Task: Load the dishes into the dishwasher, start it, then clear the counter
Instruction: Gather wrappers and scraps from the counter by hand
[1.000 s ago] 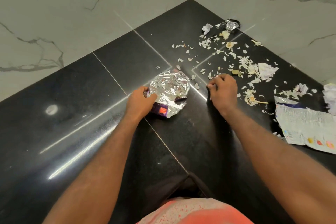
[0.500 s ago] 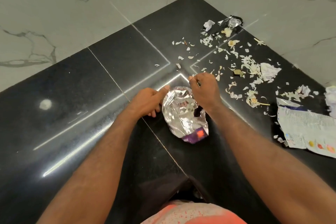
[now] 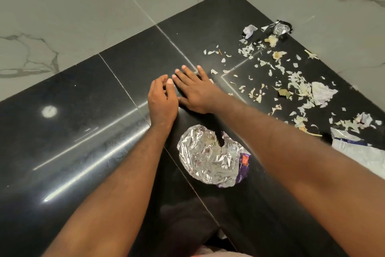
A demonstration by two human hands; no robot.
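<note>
**Two bare hands meet on a black counter, with an opened foil wrapper lying on the person's side of them**

A polished black stone counter (image 3: 83, 100) fills a corner between pale marble walls (image 3: 62, 17), seen from above by a head-worn camera. Two bare forearms reach forward across it. A flattened printed packet (image 3: 360, 152) lies at the right edge. Between the forearms, closer to the person than either hand, an opened foil wrapper (image 3: 210, 158) lies silver side up with a purple edge showing. Its longer side runs from far left to near right. No hand touches it.

The right hand (image 3: 196, 92) lies palm down on the counter, fingers straight and spread, holding nothing. The left hand (image 3: 162, 100) sits just beside it, on edge and loosely cupped, also holding nothing. Its fingertips meet the right hand's little-finger side.

To the right of the hands and beyond them, pale peelings and paper scraps (image 3: 295, 81) are scattered towards the corner. Among them are a crumpled paper wad (image 3: 321, 94) and, furthest back, a small foil scrap (image 3: 278, 28).

This looks like the counter-clearing stage. The litter lies on the right hand's side, so that hand is better placed to sweep it. The wrapper, towards the body from both hands, seems the likely place to collect it. Neither dishes nor a dishwasher are in view.
</note>
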